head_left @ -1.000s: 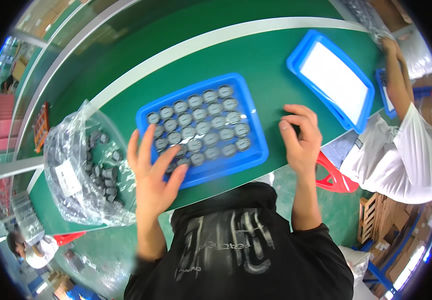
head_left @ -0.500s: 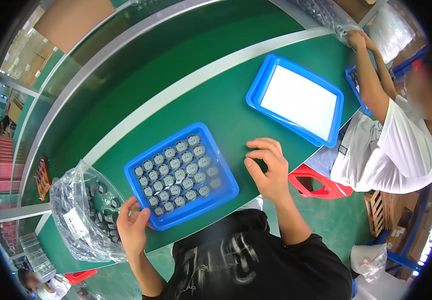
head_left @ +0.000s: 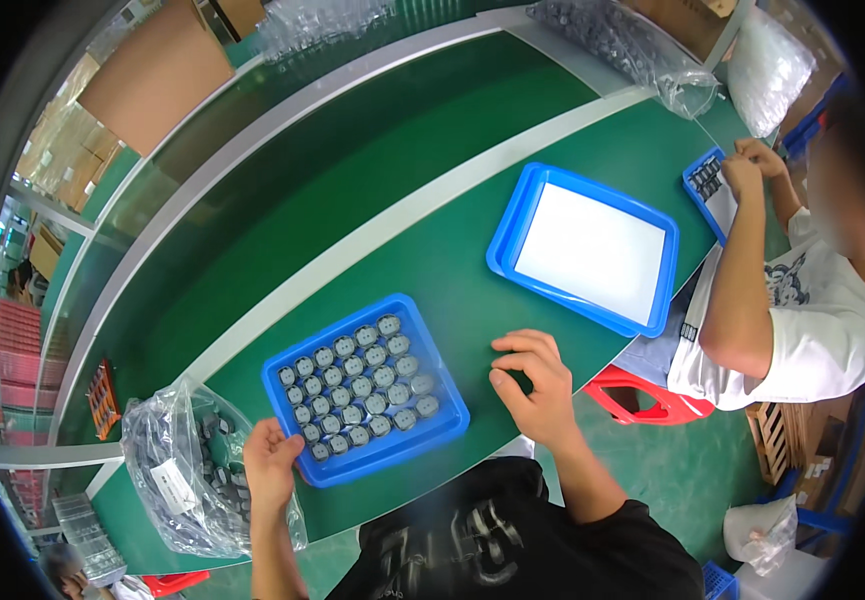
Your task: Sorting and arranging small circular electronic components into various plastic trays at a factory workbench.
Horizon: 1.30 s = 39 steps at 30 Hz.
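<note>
A blue tray (head_left: 352, 472) lies on the green bench before me, holding rows of small round grey-and-black parts (head_left: 352, 390). My left hand (head_left: 272, 465) is at the tray's left wall, its thumb and curled fingers closed at the rim. To the right of the tray, my right hand (head_left: 535, 392) hovers with bent fingers, the thumb apart from them and nothing between. Beside my left hand sits a clear plastic bag (head_left: 177, 480) with more loose dark parts inside.
Stacked blue trays (head_left: 502, 240) with a white sheet (head_left: 592, 255) stand at the right. Beyond them a co-worker's hands (head_left: 747, 170) are over a smaller blue tray (head_left: 697, 195). A pale rail (head_left: 382, 225) curves along the bench. A red stool (head_left: 642, 395) stands near the co-worker.
The view has shifted, so the bench things sit lower in the picture. My left thumb has come to the tray's rim. The co-worker's hands went from the plastic bag to the smaller tray.
</note>
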Each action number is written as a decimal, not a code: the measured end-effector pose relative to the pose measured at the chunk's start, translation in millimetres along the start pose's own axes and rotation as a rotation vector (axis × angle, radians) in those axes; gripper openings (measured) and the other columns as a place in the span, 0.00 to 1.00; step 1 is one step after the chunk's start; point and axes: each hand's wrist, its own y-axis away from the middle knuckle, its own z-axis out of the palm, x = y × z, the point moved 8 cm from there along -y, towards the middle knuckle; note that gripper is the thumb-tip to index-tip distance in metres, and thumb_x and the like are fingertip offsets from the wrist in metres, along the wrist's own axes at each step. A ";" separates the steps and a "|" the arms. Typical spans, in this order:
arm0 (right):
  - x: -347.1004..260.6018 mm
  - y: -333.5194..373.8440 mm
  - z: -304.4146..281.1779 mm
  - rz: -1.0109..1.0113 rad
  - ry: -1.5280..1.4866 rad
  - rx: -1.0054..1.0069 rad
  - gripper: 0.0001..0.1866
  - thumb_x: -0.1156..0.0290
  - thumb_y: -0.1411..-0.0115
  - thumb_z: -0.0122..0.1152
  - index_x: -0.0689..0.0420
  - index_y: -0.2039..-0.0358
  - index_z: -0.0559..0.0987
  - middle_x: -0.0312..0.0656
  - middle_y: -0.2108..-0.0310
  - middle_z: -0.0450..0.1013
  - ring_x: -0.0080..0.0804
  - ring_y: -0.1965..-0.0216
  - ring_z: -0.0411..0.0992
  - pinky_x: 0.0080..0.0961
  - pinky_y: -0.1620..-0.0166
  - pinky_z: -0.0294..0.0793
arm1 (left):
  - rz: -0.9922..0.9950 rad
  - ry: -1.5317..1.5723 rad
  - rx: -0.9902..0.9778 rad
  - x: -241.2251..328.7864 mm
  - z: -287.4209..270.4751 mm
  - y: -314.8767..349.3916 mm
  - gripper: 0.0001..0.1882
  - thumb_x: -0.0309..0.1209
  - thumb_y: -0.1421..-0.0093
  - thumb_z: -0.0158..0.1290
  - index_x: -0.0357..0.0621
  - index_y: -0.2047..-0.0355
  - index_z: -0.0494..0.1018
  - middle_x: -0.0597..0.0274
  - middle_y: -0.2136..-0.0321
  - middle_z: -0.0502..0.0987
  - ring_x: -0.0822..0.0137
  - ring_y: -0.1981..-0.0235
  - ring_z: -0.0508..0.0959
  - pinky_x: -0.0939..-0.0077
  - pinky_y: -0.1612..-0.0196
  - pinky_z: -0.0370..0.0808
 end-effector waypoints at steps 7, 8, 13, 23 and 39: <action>-9.0 -4.5 -20.3 -0.053 -0.033 0.061 0.06 0.80 0.47 0.66 0.62 0.68 0.80 0.46 0.56 0.79 0.44 0.51 0.74 0.38 0.47 0.73 | 0.050 0.049 -0.065 58.7 -6.1 -68.2 0.09 0.20 0.41 0.53 0.33 0.59 0.72 0.66 0.71 0.78 0.78 0.76 0.75 0.85 0.75 0.71; -17.7 -6.3 -33.2 -0.100 0.006 0.098 0.06 0.81 0.47 0.65 0.62 0.67 0.79 0.47 0.57 0.78 0.44 0.51 0.74 0.37 0.47 0.72 | 0.074 0.083 -0.027 63.4 -11.4 -87.4 0.09 0.19 0.40 0.52 0.31 0.59 0.72 0.64 0.72 0.78 0.76 0.77 0.76 0.80 0.78 0.73; -22.4 -40.0 -107.8 -0.017 0.599 0.199 0.21 0.73 0.45 0.67 0.61 0.49 0.76 0.55 0.40 0.66 0.54 0.41 0.66 0.43 0.40 0.67 | 0.154 0.133 -0.053 85.2 -32.3 -181.8 0.06 0.20 0.41 0.51 0.31 0.63 0.71 0.59 0.77 0.76 0.71 0.85 0.73 0.73 0.86 0.71; 28.2 -24.8 -134.5 0.141 0.922 0.262 0.36 0.71 0.46 0.70 0.62 0.37 0.68 0.64 0.41 0.61 0.64 0.43 0.63 0.51 0.40 0.65 | 0.211 0.033 0.113 79.9 -81.7 -320.1 0.13 0.22 0.46 0.55 0.23 0.62 0.73 0.54 0.81 0.73 0.62 0.89 0.72 0.67 0.88 0.69; 35.4 -42.5 -152.9 0.253 0.587 0.395 0.16 0.74 0.42 0.58 0.61 0.53 0.82 0.46 0.66 0.79 0.22 0.73 0.70 0.23 0.67 0.71 | 0.548 -0.321 -0.072 177.9 -118.4 -113.8 0.16 0.27 0.34 0.53 0.32 0.49 0.75 0.57 0.61 0.80 0.69 0.63 0.80 0.74 0.58 0.77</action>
